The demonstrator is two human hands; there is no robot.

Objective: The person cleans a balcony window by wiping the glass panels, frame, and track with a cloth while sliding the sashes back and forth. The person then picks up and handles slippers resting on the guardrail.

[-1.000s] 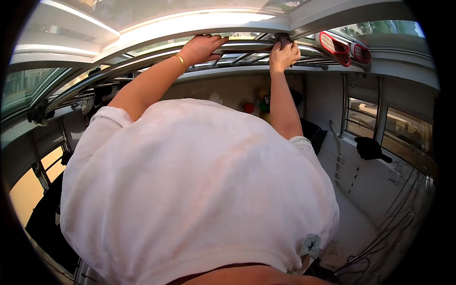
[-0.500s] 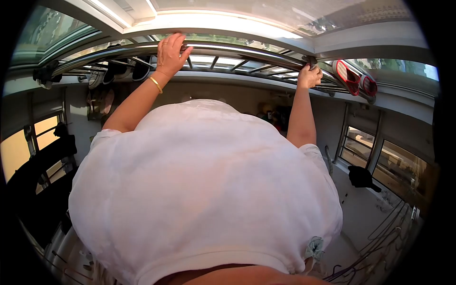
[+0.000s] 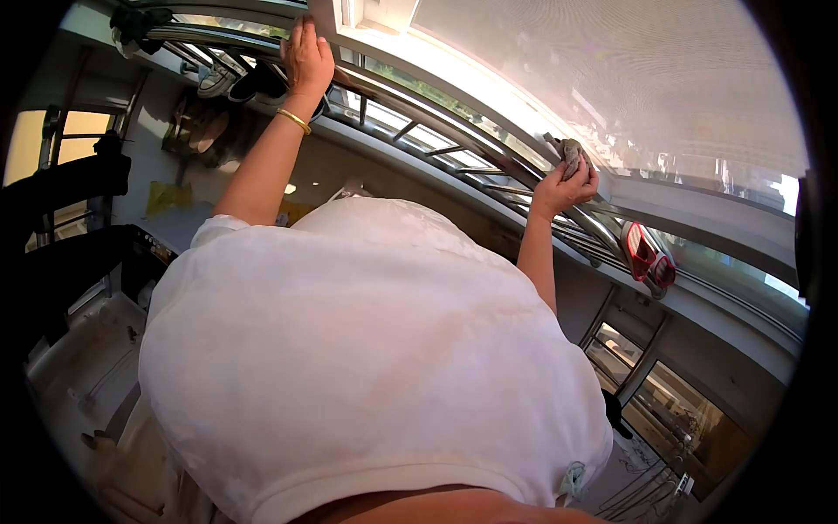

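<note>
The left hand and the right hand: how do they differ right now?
The left hand shows no cloth, while the right hand grips a crumpled cloth. The left hand's fingers reach up fairly straight; the right hand's are curled. The left hand has a bangle at its wrist; the right hand has none. Both are bare and raised.

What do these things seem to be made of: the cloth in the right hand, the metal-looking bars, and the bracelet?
The cloth looks like soft, dull grey-brown fabric, since it bunches in folds.
The bars look like polished metal, perhaps stainless steel: bright reflections run along them.
The bracelet seems smooth, gold-coloured metal by its yellow shine; I cannot tell whether it is real gold.
</note>
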